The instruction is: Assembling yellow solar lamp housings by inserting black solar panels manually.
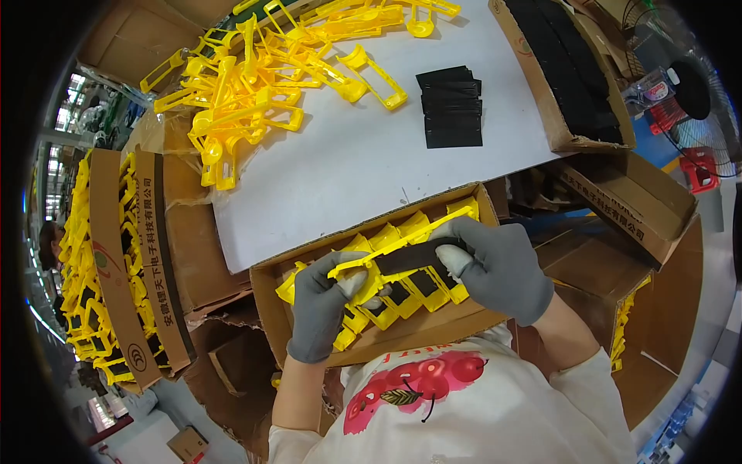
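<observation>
My left hand (315,305), in a grey glove with pale fingertips, is closed around one end of a yellow plastic frame (363,268). A flat black strip (413,257) lies along that frame's opening. My right hand (506,271), gloved alike, pinches the strip near its right end, the thumb on top and the fingers behind the frame. Both hands are above a cardboard box (267,301) with rows of similar yellow frames (402,315), several with black pieces in them. The edges where strip and frame meet are partly hidden by my fingers.
On the white table (340,162) lie a heap of loose yellow frames (255,93) and a stack of black strips (452,112). A box of black strips (568,77) stands at the right. Another box (116,263), full of yellow frames, is at the left. Open cartons (626,201) sit lower right.
</observation>
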Demonstrator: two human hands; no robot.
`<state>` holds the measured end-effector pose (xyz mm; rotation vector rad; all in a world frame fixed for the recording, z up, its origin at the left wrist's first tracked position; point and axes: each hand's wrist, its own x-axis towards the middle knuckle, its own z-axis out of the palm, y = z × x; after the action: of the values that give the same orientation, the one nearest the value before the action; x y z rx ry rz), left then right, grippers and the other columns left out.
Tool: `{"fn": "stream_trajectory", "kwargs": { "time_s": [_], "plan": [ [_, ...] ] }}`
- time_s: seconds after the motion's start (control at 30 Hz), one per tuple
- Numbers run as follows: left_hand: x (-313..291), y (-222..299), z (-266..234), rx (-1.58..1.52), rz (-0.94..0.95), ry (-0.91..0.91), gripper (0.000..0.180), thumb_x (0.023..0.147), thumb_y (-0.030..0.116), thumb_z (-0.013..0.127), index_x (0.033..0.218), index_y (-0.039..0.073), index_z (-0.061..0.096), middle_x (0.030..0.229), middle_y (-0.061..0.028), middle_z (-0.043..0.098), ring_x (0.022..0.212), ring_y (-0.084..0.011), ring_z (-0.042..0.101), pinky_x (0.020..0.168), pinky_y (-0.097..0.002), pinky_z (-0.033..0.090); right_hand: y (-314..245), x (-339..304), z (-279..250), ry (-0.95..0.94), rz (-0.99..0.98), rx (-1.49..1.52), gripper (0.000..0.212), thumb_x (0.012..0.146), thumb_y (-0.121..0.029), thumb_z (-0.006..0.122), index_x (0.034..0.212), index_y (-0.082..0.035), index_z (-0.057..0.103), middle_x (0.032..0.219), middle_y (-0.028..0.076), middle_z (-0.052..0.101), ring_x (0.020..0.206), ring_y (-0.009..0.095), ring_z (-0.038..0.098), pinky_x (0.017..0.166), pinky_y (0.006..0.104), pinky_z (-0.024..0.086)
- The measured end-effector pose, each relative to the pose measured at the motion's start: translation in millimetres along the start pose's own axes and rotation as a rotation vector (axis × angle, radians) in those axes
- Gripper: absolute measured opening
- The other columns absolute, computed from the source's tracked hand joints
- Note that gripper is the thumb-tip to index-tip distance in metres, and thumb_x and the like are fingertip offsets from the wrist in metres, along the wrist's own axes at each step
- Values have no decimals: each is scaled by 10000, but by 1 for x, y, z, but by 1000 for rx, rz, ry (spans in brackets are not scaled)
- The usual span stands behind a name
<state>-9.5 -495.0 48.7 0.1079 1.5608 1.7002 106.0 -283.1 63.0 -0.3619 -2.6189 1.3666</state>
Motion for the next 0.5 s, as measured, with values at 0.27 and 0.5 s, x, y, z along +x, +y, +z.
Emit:
{"fn": "stream_trajectory", "kwargs": {
  "time_s": [0.27,0.5],
  "plan": [
    [-1,-7,10,9,-7,74,217,850,-28,624,1064,-54,655,940,-82,652,775,-146,647,631,-254,562,14,-6,13,31,-26,-41,162,860,-149,680,986,-55,641,696,156,640,566,270,646,523,295,487],
    [-9,3,16,62,-1,87,188,832,-65,635,1019,-75,649,825,-108,649,614,-175,659,569,-254,541,14,-4,7,289,-34,-280,533,738,-348,800,1148,-94,572,676,71,589,636,200,640,589,282,510]
  ]
}}
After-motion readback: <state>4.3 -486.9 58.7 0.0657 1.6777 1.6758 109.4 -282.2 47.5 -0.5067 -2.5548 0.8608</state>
